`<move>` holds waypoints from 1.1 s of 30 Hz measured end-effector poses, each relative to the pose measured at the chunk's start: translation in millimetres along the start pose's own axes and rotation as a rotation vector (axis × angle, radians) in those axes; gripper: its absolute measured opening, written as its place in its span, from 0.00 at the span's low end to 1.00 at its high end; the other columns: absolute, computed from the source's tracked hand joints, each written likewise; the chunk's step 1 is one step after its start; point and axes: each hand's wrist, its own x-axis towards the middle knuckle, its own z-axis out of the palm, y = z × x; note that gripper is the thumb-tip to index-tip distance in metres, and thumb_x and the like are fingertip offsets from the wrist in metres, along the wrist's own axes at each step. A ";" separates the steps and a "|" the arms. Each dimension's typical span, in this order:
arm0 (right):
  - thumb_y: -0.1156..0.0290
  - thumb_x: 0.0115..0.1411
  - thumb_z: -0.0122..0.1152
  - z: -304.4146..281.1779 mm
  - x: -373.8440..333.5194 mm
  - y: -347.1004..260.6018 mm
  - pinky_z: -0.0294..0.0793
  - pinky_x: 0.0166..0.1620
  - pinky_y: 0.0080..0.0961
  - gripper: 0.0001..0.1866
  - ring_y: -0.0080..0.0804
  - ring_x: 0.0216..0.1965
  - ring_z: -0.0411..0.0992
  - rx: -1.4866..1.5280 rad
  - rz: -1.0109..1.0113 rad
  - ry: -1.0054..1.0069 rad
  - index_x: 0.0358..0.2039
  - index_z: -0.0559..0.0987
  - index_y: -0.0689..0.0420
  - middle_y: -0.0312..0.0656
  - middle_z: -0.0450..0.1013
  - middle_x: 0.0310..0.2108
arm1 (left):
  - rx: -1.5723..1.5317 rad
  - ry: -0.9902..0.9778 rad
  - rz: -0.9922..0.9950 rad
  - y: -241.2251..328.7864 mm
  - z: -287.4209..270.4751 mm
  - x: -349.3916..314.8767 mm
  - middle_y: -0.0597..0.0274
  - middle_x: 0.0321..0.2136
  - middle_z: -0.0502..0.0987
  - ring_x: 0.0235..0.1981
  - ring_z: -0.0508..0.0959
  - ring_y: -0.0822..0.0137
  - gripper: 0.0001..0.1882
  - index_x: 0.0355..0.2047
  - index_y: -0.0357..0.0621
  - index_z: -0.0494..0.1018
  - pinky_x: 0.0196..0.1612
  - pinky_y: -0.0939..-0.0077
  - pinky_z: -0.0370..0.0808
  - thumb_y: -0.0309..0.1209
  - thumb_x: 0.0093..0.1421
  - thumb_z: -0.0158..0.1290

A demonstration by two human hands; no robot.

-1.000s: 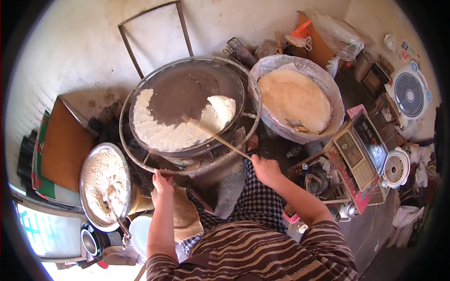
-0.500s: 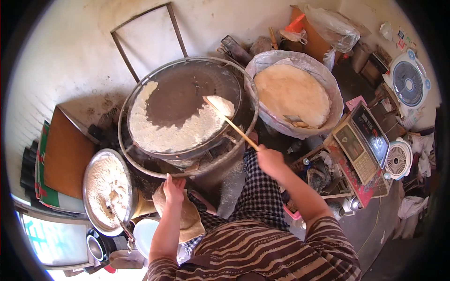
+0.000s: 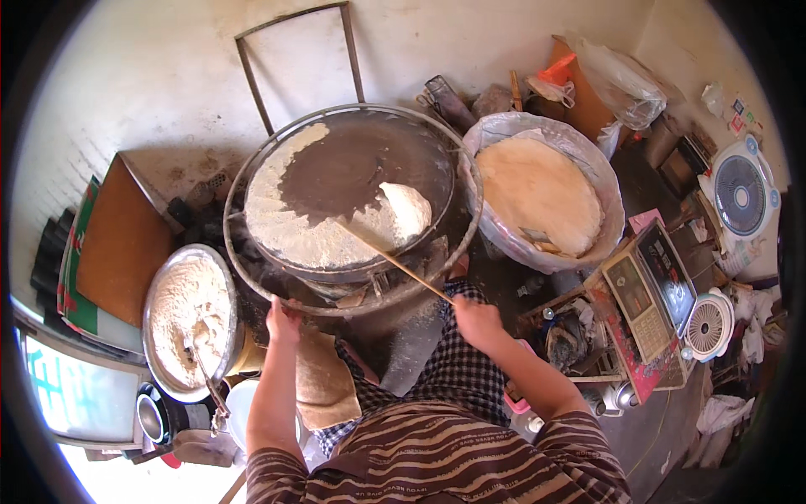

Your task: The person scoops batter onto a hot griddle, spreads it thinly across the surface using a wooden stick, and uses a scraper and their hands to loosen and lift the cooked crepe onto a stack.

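Note:
My right hand (image 3: 477, 323) is closed round the lower end of a thin wooden stick (image 3: 395, 262), whose far tip lies over the wet batter. The pale batter (image 3: 290, 214) covers the left and near part of a round dark griddle (image 3: 336, 168). A thick white lump of batter or dough (image 3: 408, 210) sits at the griddle's right side, apart from the stick's tip. At the near left, my left hand (image 3: 284, 323) is curled against the metal ring (image 3: 243, 273) round the griddle. Its fingers are partly hidden.
Right of the griddle, a plastic-lined tub (image 3: 611, 186) holds stacked flatbreads (image 3: 537, 189). A metal basin (image 3: 151, 332) of batter with a ladle (image 3: 201, 370) stands at left. A tan cloth (image 3: 323, 382) covers one knee. The scale (image 3: 640, 307) and fans are at right.
The stick's tip has left the white lump and moved left into the batter. The batter's upper end has shifted clockwise. The view has moved slightly; my left hand stays by the ring.

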 end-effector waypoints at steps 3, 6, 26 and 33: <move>0.70 0.59 0.47 -18.6 -4.6 40.6 0.75 0.30 0.45 0.06 0.49 0.26 0.77 -0.126 0.304 -0.006 0.34 0.68 0.58 0.50 0.76 0.22 | 0.053 -0.140 -0.110 -7.8 42.8 -59.3 0.61 0.36 0.76 0.35 0.76 0.65 0.20 0.44 0.49 0.66 0.38 0.67 0.74 0.50 0.62 0.50; 0.70 0.59 0.45 -25.1 7.9 7.7 0.75 0.29 0.46 0.06 0.51 0.24 0.76 0.016 0.271 0.005 0.33 0.68 0.59 0.52 0.75 0.20 | 0.056 -0.176 -0.091 -17.1 44.9 -73.7 0.63 0.35 0.76 0.34 0.75 0.66 0.19 0.42 0.50 0.66 0.39 0.65 0.73 0.50 0.62 0.50; 0.68 0.61 0.45 -17.5 16.7 -12.1 0.75 0.30 0.44 0.09 0.49 0.26 0.77 0.120 0.327 -0.026 0.36 0.68 0.61 0.53 0.76 0.23 | 0.037 -0.130 0.039 -36.2 35.7 -69.7 0.57 0.41 0.74 0.40 0.76 0.60 0.18 0.46 0.48 0.64 0.44 0.60 0.75 0.46 0.64 0.49; 0.69 0.56 0.50 -0.4 -29.6 34.6 0.75 0.25 0.41 0.07 0.44 0.22 0.76 -0.136 0.284 -0.006 0.35 0.68 0.57 0.46 0.74 0.20 | 0.180 -0.037 0.067 -2.1 20.0 -29.4 0.60 0.35 0.75 0.35 0.76 0.63 0.14 0.41 0.49 0.65 0.36 0.63 0.76 0.45 0.66 0.45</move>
